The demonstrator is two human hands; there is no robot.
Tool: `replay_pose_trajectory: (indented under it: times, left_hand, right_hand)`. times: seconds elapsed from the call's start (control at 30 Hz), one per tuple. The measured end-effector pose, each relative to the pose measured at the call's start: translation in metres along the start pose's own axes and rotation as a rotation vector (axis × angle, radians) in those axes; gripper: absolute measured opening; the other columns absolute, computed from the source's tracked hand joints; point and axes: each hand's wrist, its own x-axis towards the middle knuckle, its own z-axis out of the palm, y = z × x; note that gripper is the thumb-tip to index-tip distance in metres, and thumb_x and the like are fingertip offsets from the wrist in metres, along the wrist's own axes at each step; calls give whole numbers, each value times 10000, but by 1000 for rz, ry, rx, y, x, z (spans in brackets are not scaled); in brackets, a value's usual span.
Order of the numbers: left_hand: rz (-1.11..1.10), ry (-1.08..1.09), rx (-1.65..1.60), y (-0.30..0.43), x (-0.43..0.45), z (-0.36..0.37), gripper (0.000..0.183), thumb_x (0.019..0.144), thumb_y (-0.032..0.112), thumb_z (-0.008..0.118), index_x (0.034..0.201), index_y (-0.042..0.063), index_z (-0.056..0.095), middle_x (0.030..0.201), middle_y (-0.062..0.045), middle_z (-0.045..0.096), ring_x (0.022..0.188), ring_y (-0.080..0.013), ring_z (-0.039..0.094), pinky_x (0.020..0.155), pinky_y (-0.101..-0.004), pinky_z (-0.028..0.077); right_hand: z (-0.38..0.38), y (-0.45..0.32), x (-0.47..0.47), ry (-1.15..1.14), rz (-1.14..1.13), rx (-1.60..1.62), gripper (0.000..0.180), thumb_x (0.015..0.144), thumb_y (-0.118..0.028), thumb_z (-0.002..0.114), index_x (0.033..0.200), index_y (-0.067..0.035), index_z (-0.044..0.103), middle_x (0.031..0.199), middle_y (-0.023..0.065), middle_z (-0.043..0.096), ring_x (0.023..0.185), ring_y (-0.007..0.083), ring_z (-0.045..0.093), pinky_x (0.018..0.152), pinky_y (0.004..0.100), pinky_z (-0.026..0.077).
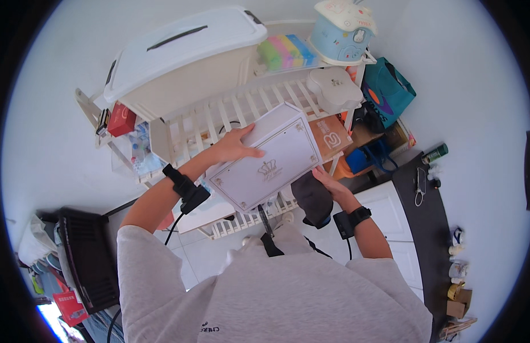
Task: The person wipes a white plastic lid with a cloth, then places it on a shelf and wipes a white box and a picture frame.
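A white gift box (267, 165) with a gold border and a crown print hangs tilted in front of me. My left hand (235, 145) grips its upper left side, the thumb lying on the printed face and the fingers over the side wall. At the box's lower right corner is my right hand (333, 186), its fingertips against the edge. A dark grey cloth (312, 199) hangs bunched from this hand, just below the box. Part of the right hand's grip is hidden behind the cloth and box.
Beyond the box stands a white slatted rack (230, 109). It bears a large lidded storage bin (188, 64), a white flower-shaped box (335, 89), a brown carton (329, 135) and a blue house-shaped container (342, 40). A dark countertop (423, 214) with small items runs along the right.
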Motion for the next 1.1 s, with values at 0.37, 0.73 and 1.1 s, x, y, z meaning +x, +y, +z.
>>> replay_pose_trajectory:
  times: [0.37,0.73,1.1]
  left_hand:
    - [-152,-154,-93,26,109,-24,951,760,519,649,1443,50,183,1413,-200,337,1302,-284,338,1059,-359,258]
    - [-344,-174,-729,24,126,-5,692,912,499,445,1433,88,247,1428,-147,314,1291,-234,338,1046,-361,277]
    - [-197,24,-185,25,81,15,941,751,483,644,1427,8,194,1369,-221,380,1250,-311,397,1031,-350,310]
  right_hand:
    - [-54,-72,53,71,7,50,532,929,-374,483,1306,-6,410,1223,77,529,1072,149,527,921,272,411]
    - [-94,-115,85,31,7,-151,486,890,-383,549,1168,16,551,1071,58,608,942,116,567,834,231,432]
    - [-107,-107,101,144,134,-474,565,817,-448,631,1083,50,600,975,72,631,875,118,583,761,227,446]
